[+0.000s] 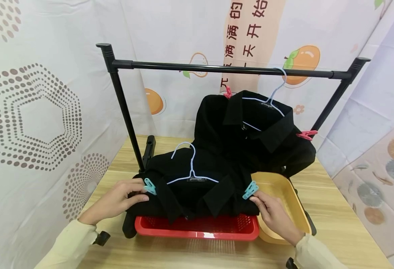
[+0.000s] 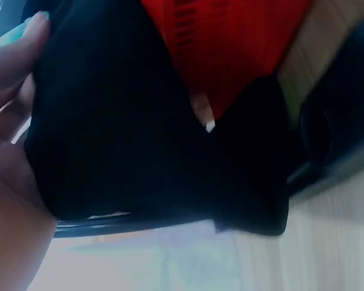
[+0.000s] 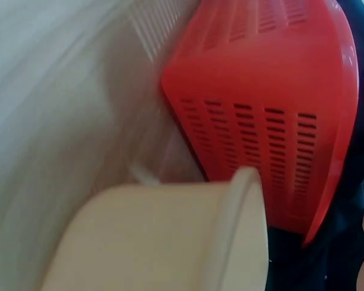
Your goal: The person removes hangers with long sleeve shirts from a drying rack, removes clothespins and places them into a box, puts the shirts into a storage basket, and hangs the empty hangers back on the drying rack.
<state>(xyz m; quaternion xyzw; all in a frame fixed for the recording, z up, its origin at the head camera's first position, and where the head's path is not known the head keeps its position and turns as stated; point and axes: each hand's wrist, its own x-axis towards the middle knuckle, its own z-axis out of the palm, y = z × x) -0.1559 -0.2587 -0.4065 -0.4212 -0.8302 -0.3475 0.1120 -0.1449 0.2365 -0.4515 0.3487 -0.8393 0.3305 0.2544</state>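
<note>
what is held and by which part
The front black shirt, by its shoulders: left hand at one, right hand at the other, each beside a blue clip; whether the clips are pinched too is unclear.

Curtained-off indoor nook, fruit-print curtains [image 1: 170,33], wood-grain table [image 1: 345,213], garment rack [image 1: 217,69]

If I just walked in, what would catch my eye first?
Probably the black front shirt on its pale blue hanger, held at the shoulders by the left hand and right hand beside turquoise clips, above a red basket. Behind it, to the right, a second shirt with pink clips hangs from a black rail.
</note>
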